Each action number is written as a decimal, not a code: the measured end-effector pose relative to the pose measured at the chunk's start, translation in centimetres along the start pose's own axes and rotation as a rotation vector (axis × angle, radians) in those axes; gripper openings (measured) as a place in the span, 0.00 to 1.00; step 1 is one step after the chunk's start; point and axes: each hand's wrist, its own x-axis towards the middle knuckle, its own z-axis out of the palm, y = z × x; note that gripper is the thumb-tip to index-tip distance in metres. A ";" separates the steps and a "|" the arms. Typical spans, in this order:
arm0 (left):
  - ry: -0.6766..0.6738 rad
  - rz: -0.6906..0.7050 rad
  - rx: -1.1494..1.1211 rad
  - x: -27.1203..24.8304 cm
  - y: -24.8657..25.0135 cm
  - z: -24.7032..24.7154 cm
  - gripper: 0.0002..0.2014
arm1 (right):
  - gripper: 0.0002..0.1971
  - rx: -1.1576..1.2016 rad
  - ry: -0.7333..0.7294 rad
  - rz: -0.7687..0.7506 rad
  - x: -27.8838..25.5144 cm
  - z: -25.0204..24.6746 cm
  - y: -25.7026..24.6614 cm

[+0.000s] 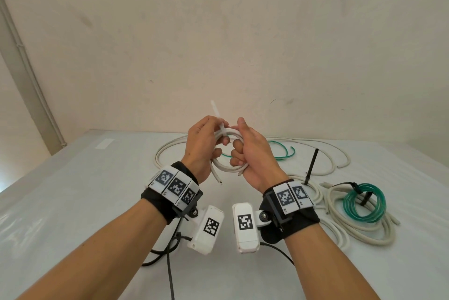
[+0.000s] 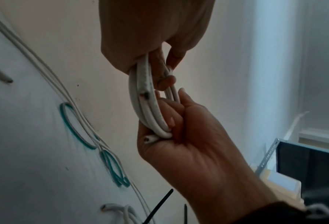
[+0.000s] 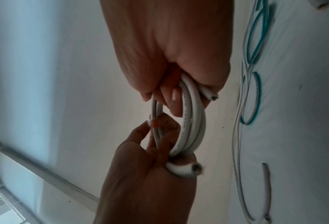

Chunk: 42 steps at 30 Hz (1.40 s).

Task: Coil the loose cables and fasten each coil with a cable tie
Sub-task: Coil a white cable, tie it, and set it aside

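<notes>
I hold a small coil of white cable (image 1: pixel 229 133) above the table with both hands. My left hand (image 1: pixel 213 134) grips the coil's left side and pinches a white cable tie (image 1: pixel 217 115), whose tail sticks up past the thumb. My right hand (image 1: pixel 245 139) curls round the coil's right side, thumb on top. The left wrist view shows the coil (image 2: pixel 148 109) edge-on between my left hand (image 2: pixel 155 45) and right hand (image 2: pixel 188 144). In the right wrist view the coil (image 3: pixel 192 121) and both cut ends show between my right hand (image 3: pixel 169 53) and left hand (image 3: pixel 146 174).
Loose white cable (image 1: pixel 170 151) and a loose green cable (image 1: pixel 279 151) lie at the back of the white table (image 1: pixel 97 190). Black cable ties (image 1: pixel 312 166) stick up at the right. A tied green coil (image 1: pixel 364 202) lies on bundled white cable (image 1: pixel 340 224).
</notes>
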 end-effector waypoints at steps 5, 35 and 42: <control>0.041 -0.004 0.056 0.4 0.1 0.0 0.10 | 0.19 -0.114 -0.060 0.043 -0.4 -0.1 -0.5; -0.200 -0.012 0.053 -0.6 -1.3 -1.1 0.10 | 0.14 -0.255 0.033 -0.284 -0.3 0.1 -0.8; -0.158 0.001 0.014 -0.8 -1.6 -0.9 0.11 | 0.14 -0.071 0.055 -0.243 -0.2 0.7 -0.6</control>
